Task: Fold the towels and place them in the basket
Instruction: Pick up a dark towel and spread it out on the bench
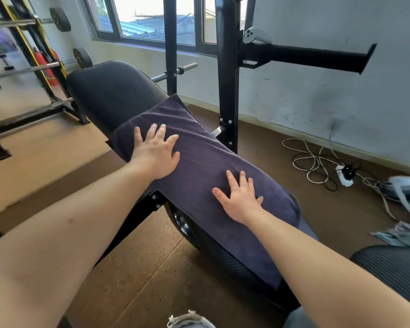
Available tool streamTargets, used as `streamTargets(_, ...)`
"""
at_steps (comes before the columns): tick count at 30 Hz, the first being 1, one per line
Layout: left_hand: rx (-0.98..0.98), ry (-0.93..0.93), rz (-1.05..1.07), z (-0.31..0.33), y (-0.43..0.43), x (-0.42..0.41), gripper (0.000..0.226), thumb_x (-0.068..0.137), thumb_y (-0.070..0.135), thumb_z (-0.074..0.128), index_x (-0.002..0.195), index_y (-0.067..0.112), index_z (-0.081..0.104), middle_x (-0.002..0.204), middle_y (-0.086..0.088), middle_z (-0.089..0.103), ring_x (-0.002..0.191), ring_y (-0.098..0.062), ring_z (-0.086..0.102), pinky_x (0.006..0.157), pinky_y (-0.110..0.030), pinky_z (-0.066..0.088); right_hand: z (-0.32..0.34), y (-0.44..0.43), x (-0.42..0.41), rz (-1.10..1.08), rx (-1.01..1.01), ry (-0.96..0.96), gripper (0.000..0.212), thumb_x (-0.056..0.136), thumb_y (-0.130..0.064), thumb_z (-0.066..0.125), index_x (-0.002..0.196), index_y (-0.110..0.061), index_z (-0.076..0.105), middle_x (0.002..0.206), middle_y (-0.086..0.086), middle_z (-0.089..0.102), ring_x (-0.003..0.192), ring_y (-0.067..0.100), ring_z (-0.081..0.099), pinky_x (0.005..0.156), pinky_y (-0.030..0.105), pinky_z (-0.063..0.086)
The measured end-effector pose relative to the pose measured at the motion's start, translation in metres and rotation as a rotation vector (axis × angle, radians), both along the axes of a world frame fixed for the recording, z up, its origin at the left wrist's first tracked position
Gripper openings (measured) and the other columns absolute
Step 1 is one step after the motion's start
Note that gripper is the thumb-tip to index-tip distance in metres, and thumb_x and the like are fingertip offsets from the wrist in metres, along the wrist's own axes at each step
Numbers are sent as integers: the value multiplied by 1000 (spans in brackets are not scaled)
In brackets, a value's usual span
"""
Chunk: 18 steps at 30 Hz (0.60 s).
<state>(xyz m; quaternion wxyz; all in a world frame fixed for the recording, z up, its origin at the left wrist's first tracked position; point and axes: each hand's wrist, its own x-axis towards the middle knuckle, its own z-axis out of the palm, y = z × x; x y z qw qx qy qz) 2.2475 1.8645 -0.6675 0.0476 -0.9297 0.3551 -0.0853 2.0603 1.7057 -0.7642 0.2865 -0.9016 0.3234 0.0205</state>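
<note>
Black padded worktop (111, 91) carries a dark purple towel (199, 159) laid along it. Left hand (155, 153) presses flat on the towel's far end, fingers (152, 134) spread wide; right hand (240, 201) rests flat on its nearer part, fingers likewise splayed, towel beneath both palms.

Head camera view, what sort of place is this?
Most likely a gym or weight room: the dark towel lies on a padded bench, a black steel rack stands behind it, and barbells with weight plates show at the left.
</note>
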Motion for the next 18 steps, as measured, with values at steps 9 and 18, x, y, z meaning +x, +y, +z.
streamTargets(9, -30, 214, -283, -62, -62, -127, 52, 101, 43, 46, 152, 31, 39, 164, -4, 28, 154, -25, 18, 123, -60, 10, -34, -58, -85, -190, 68, 52, 72, 102, -64, 35, 163, -35, 8, 172, 6, -3, 158, 36, -2, 123, 63, 13)
streamTargets(18, 19, 275, -600, -115, -110, -201, 47, 98, 42, 52, 144, 31, 49, 159, -2, 36, 149, -22, 27, 124, -54, 14, -58, -122, -122, -306, 148, -79, 70, 106, -38, 46, 162, -11, 16, 168, 16, 21, 153, 34, 25, 124, 42, 23)
